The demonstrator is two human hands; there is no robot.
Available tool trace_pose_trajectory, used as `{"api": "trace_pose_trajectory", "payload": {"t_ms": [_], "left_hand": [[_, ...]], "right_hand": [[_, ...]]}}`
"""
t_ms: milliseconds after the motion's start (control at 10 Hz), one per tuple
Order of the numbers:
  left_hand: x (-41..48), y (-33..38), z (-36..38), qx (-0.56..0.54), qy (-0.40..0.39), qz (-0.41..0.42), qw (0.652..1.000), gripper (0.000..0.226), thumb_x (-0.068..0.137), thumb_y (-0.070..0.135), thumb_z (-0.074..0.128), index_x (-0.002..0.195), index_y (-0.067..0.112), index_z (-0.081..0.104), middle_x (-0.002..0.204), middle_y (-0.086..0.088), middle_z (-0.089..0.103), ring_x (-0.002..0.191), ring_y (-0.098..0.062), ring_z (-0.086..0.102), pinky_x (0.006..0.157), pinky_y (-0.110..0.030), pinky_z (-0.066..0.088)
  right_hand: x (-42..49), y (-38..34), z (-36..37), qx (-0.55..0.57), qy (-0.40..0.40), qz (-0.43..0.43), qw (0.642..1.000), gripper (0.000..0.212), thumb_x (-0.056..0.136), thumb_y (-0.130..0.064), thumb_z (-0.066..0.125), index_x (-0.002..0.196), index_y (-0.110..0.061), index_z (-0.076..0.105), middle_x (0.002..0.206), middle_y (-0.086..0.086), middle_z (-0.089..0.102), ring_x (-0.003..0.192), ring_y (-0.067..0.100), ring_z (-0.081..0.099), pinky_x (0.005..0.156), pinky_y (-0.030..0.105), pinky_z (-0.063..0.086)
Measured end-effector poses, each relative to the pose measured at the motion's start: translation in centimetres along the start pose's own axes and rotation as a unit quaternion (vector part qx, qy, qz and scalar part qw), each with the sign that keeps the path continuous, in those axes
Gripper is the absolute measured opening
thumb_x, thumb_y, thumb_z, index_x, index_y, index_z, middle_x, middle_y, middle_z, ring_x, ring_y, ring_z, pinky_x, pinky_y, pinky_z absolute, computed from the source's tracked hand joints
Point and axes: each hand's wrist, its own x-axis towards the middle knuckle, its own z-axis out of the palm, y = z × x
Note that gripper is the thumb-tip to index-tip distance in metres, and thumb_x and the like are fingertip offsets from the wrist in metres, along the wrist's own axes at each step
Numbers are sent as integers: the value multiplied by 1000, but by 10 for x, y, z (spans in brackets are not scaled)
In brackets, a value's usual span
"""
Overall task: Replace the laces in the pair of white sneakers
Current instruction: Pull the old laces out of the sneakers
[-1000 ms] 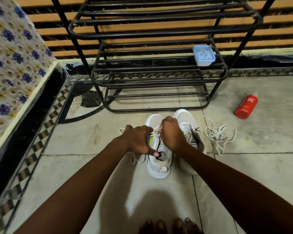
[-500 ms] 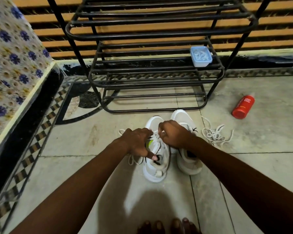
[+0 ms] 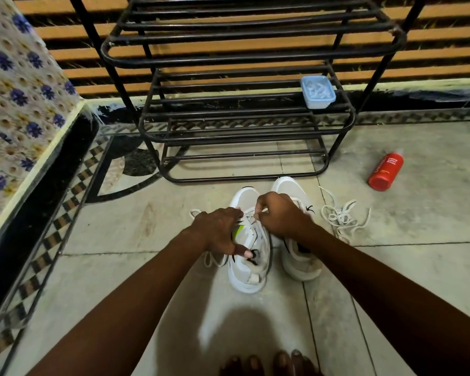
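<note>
So we're mid-lacing on the first shoe, I'd say. Both white sneakers sit side by side on the tiled floor (image 3: 120, 267), toes pointing at the black shoe rack (image 3: 228, 137). The left-side sneaker (image 3: 248, 275) is the one being worked on. The left hand (image 3: 217, 229) grips its side with curled fingers, thumb stretched back toward the collar, steadying it. The right hand (image 3: 280, 215) is bunched up tight and pinches the lace (image 3: 251, 217) at the eyelets near the toe end. Honestly can't tell if that lace is going in or coming out.

A loop of the same lace trails onto the floor on the shoe's left. The right-side sneaker (image 3: 299, 261) just waits, partly hidden behind the right wrist, so I can't see its eyelets properly. A loose lace pile (image 3: 339, 218) lies just beside it.

My guess is the next move needs a clean pull through that eyelet while the left hand keeps the shoe from sliding. Shoes look soft, white, with a neon green patch and black logo marks
</note>
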Motion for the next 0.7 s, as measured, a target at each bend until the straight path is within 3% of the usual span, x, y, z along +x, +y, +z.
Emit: {"api": "trace_pose_trajectory", "payload": {"t_ms": [100,200,300,400,500,600,700], "left_hand": [[2,0,1,4,1,-9,1000,125,57,95,63,157,30,25,161,12,34,147,-15,35,111,-51,39],[5,-2,1,2,4,-22,1000,128,58,98,59,160,30,20,166,11,26,151,-16,31,114,-51,34],[10,-2,1,10,2,-23,1000,130,54,101,55,159,31,22,166,10,27,151,-17,31,114,-52,34],[10,-3,3,4,0,-24,1000,129,55,100,56,159,32,22,168,11,24,152,-15,28,115,-51,32],[8,-2,0,1,-3,-21,1000,126,57,98,58,157,31,24,165,11,29,149,-17,33,113,-52,36],[8,4,-8,23,-14,-10,1000,116,57,95,62,147,28,35,151,8,45,137,-22,46,102,-53,42],[9,10,-13,43,-30,-8,999,110,59,93,64,144,27,40,145,8,48,133,-22,48,94,-48,42]], "right_hand": [[7,-2,0,136,15,42,990,11,91,-10,65,91,1,64,83,5,65,83,21,61,69,22,42],[12,-6,-1,465,48,214,858,10,96,-14,63,91,-9,57,67,2,50,51,15,45,47,23,35],[5,6,1,259,85,92,958,11,93,-14,65,82,-14,61,72,-3,61,65,13,56,61,25,44],[2,14,-1,-163,20,-103,981,14,94,-19,60,88,-8,67,86,9,65,85,26,58,81,35,40],[7,12,3,53,91,-113,988,16,90,-7,57,78,-5,68,76,6,61,73,23,56,75,31,39],[15,4,-2,637,148,227,722,27,95,-4,49,71,-13,58,60,-1,50,49,12,43,50,24,36],[14,11,-8,487,57,199,848,33,92,-17,65,61,-15,57,48,-6,46,39,7,40,45,20,32]]}}
